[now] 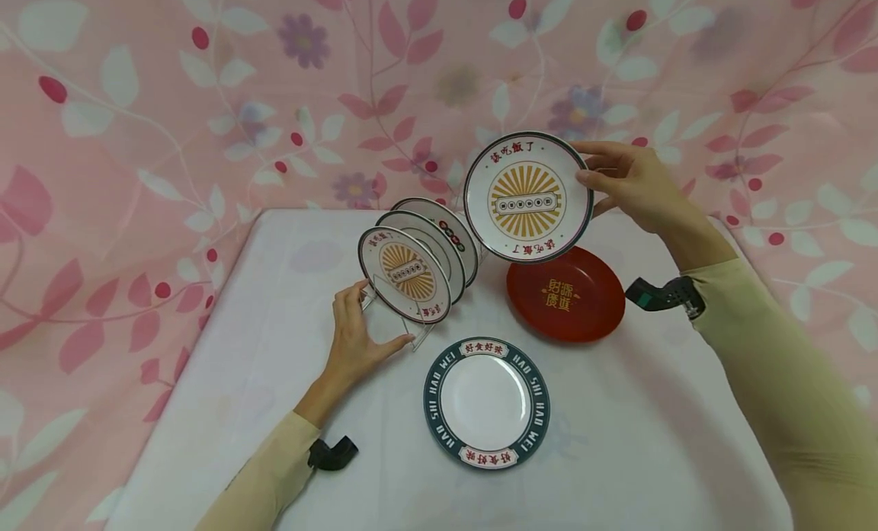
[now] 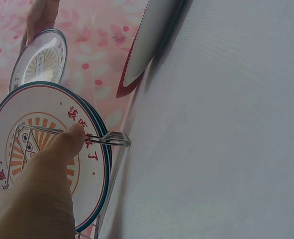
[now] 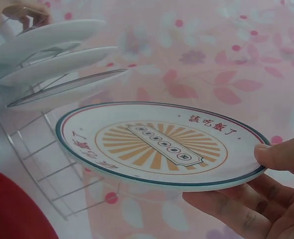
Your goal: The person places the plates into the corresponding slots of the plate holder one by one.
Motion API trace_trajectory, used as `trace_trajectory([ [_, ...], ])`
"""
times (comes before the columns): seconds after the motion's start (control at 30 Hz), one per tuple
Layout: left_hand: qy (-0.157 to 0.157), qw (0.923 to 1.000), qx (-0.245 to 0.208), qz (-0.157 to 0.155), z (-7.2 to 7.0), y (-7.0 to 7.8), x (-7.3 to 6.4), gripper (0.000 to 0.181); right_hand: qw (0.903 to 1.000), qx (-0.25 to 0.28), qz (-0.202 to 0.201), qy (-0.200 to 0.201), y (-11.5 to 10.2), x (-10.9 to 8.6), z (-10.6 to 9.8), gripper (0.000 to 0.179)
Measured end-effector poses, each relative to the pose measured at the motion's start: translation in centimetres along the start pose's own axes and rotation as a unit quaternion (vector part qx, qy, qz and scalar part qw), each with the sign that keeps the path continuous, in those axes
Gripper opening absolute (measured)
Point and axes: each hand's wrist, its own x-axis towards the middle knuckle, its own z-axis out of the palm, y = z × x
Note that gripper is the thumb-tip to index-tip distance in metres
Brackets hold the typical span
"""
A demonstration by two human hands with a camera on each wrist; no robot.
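My right hand point(image 1: 634, 180) pinches the right edge of a round white plate point(image 1: 528, 196) with a dark rim, an orange sunburst and red characters. It holds the plate raised and face-on above the table; in the right wrist view the thumb point(image 3: 281, 155) lies on the rim and fingers curl beneath. At the near end of a metal wire dish rack point(image 2: 117, 139), my left hand point(image 1: 351, 344) grips the frame. Three plates stand in the rack; the front one point(image 1: 405, 276) bears the same sunburst, while the farther ones are partly hidden behind it.
A white plate point(image 1: 485, 401) with a dark green lettered rim lies flat near the table's middle. Behind it to the right sits a red dish point(image 1: 593, 310) with gold characters. White cloth point(image 1: 274, 310) covers the table, and a pink floral backdrop point(image 1: 439, 74) hangs behind.
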Motion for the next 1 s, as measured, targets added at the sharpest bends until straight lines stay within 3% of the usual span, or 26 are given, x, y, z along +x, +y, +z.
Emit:
trace_trajectory([
  [0.3, 0.007, 0.9999, 0.0, 0.008, 0.1, 0.3, -0.2, 0.123, 0.9996, 0.019, -0.003, -0.021, 0.7, 1.9, 3.2, 0.046],
  [0.87, 0.001, 1.0, -0.001, -0.002, 0.1, 0.4, -0.4, 0.122, 0.9972, -0.066, -0.023, -0.028, 1.4, 3.7, 9.8, 0.045],
  [1.0, 0.003, 1.0, -0.007, 0.0, 0.3, 0.4, -0.5, 0.122, 0.9968, -0.065, -0.031, -0.035, 1.9, 3.8, 11.0, 0.045],
])
